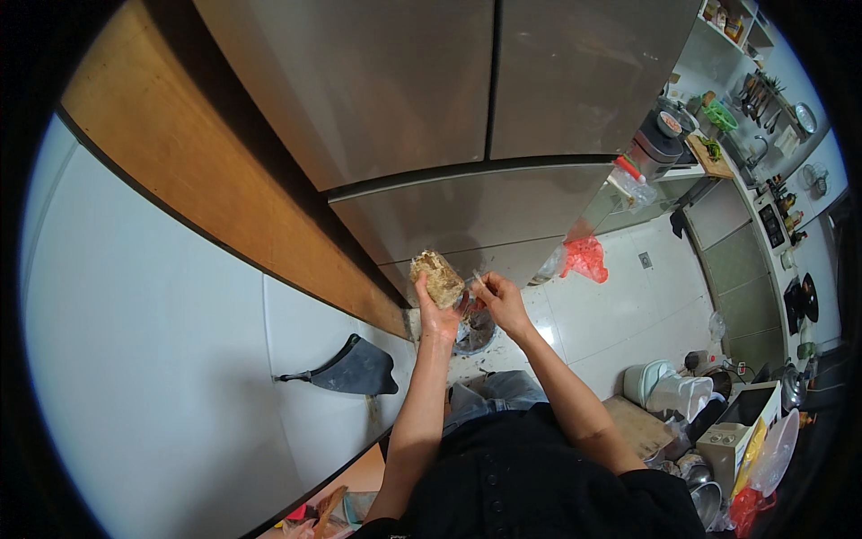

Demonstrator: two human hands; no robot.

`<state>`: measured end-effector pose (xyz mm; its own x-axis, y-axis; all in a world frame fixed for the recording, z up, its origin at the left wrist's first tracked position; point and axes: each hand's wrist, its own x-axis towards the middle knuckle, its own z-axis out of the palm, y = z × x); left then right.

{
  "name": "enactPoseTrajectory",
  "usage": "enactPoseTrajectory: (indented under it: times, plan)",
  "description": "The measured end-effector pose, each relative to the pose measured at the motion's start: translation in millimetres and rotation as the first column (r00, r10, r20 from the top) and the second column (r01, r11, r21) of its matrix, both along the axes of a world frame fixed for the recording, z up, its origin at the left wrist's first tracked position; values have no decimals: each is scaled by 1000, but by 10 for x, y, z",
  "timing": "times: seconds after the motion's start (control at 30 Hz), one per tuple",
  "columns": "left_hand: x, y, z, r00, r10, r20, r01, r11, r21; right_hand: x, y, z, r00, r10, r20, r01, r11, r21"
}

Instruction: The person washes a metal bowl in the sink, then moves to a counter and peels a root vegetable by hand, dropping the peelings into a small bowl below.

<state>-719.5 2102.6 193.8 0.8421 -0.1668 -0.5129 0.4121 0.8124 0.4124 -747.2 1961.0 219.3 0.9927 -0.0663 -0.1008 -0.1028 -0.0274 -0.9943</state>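
My left hand (436, 316) grips a tan, rough-textured block (439, 279) with shiny clear plastic around part of it; I cannot tell what the block is made of. Just right of it, my right hand (500, 302) pinches a piece of clear plastic film (477, 277) between thumb and fingers. Whether the film still joins the block is unclear. Beneath both hands stands a round bin (479, 347) on the floor, its inside partly hidden by the hands.
A grey refrigerator (465, 202) rises in front, beside a wooden panel (222, 209) on the left. A dark dustpan-like object (360, 369) is at the white wall. Small debris dots the tiled floor (539, 357). Red plastic bag (584, 259) lies right of the refrigerator; kitchen counters line the far right.
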Motion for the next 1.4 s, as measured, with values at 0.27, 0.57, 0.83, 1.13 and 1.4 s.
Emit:
enactPoseTrajectory:
  times: [0.27,0.57,0.83,1.13,1.4]
  plan:
    - [0,100,-93,1000,4,-9,-3,996,92,-33,12,161,962,98,256,21,905,-425]
    - [-31,113,61,996,-83,-20,86,982,166,76,122,419,753,362,550,46,804,-593]
    - [-90,145,117,989,-148,6,147,983,114,80,86,349,920,214,327,-135,959,-248]
    - [-117,203,148,950,-280,137,285,958,-16,111,-24,206,993,113,-15,-98,912,399]
    - [-117,192,105,981,-176,80,162,974,160,-8,118,482,975,116,189,-74,974,-215]
